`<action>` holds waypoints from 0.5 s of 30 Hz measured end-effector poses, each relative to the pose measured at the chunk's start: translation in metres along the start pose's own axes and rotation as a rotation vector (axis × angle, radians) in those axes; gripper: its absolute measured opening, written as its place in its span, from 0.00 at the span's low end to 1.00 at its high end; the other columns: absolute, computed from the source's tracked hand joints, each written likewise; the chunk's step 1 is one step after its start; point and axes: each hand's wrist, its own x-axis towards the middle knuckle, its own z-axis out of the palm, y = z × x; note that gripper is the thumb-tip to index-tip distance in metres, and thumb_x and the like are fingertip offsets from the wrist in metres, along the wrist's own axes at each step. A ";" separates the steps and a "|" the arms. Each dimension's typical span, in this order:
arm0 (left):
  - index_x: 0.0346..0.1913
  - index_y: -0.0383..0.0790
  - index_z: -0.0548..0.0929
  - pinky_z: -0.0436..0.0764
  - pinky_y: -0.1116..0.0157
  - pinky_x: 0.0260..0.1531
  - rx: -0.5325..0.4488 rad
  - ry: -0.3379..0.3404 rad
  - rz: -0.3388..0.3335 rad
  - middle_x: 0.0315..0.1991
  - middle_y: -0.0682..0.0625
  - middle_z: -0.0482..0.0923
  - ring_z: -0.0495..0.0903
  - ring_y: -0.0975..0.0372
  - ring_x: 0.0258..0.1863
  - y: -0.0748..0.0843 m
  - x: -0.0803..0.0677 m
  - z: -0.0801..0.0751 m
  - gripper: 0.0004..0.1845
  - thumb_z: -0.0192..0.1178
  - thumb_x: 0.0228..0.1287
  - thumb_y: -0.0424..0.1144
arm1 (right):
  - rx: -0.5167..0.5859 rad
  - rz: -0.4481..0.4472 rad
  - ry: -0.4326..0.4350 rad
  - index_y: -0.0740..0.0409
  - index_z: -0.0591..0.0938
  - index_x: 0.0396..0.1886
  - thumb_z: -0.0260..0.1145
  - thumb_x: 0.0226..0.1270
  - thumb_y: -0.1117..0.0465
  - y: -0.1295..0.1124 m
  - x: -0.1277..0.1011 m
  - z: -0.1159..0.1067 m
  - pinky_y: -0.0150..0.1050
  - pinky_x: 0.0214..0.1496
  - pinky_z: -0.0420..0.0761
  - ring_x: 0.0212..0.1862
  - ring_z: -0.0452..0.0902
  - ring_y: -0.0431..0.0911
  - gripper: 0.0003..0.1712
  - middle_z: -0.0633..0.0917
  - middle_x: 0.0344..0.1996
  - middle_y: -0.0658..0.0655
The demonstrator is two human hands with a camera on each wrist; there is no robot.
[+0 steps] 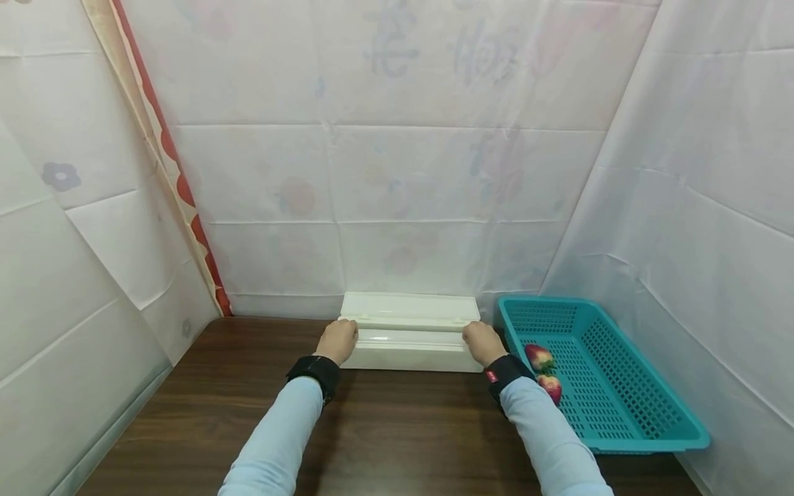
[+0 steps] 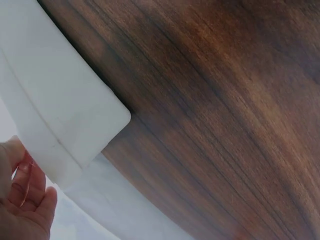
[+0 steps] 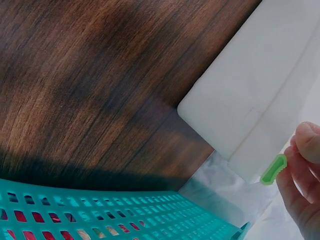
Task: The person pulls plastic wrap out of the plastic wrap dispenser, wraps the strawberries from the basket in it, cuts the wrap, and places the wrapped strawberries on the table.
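A long white box (image 1: 409, 358), like a cling-film dispenser, lies across the tabletop with its lid (image 1: 409, 304) raised at the back. At the box's left end my left hand (image 1: 338, 340) has its fingers curled, thumb and fingers pinching around the upper edge. Mirroring it, my right hand (image 1: 484, 342) pinches at the right end. In the right wrist view a small green slider (image 3: 274, 170) sits at that end, touching the fingers. Whether clear film lies between thumb and fingers is too faint to tell.
Close to my right forearm stands a teal perforated basket (image 1: 648, 444), with red-and-yellow apples (image 1: 540, 358) inside along its left wall. White cloth sheets (image 1: 397, 172) hang behind and at both sides of the dark wooden table (image 1: 397, 434).
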 end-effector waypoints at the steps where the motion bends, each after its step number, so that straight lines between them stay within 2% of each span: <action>1: 0.31 0.34 0.81 0.79 0.61 0.31 0.000 0.000 -0.005 0.27 0.45 0.78 0.79 0.55 0.31 0.000 0.000 0.000 0.03 0.57 0.59 0.30 | -0.002 -0.002 0.006 0.61 0.81 0.22 0.63 0.52 0.73 0.000 0.000 0.000 0.42 0.31 0.75 0.29 0.74 0.47 0.05 0.81 0.24 0.56; 5: 0.31 0.35 0.81 0.79 0.61 0.32 -0.003 0.025 0.003 0.29 0.44 0.79 0.79 0.54 0.31 0.001 0.000 0.001 0.02 0.58 0.57 0.29 | -0.018 -0.008 0.040 0.61 0.81 0.20 0.63 0.51 0.73 0.000 -0.001 -0.002 0.38 0.26 0.70 0.25 0.69 0.44 0.07 0.79 0.21 0.53; 7: 0.33 0.35 0.82 0.80 0.60 0.33 -0.003 0.051 0.016 0.31 0.43 0.80 0.80 0.53 0.33 0.001 0.000 0.001 0.04 0.60 0.54 0.28 | -0.013 -0.009 0.046 0.62 0.79 0.17 0.61 0.52 0.74 -0.001 -0.001 -0.003 0.36 0.23 0.64 0.23 0.63 0.43 0.09 0.75 0.18 0.52; 9: 0.35 0.35 0.84 0.80 0.60 0.34 -0.013 0.073 0.021 0.33 0.42 0.81 0.81 0.51 0.35 0.001 -0.001 -0.001 0.07 0.61 0.53 0.27 | -0.006 -0.018 0.064 0.62 0.77 0.15 0.60 0.52 0.75 -0.002 -0.001 -0.004 0.36 0.22 0.62 0.22 0.62 0.44 0.10 0.73 0.17 0.52; 12: 0.35 0.35 0.85 0.81 0.59 0.35 -0.033 0.090 0.022 0.34 0.42 0.82 0.81 0.50 0.37 0.002 -0.003 -0.003 0.07 0.61 0.53 0.27 | 0.006 -0.019 0.087 0.63 0.79 0.16 0.59 0.52 0.75 -0.004 -0.001 -0.007 0.38 0.23 0.68 0.23 0.68 0.46 0.09 0.76 0.18 0.54; 15: 0.34 0.35 0.85 0.80 0.59 0.36 -0.064 0.083 0.007 0.34 0.43 0.81 0.80 0.51 0.37 0.004 -0.005 -0.004 0.06 0.59 0.56 0.28 | 0.013 0.000 0.101 0.62 0.82 0.21 0.59 0.54 0.73 -0.005 -0.002 -0.008 0.43 0.29 0.76 0.28 0.76 0.49 0.08 0.81 0.23 0.57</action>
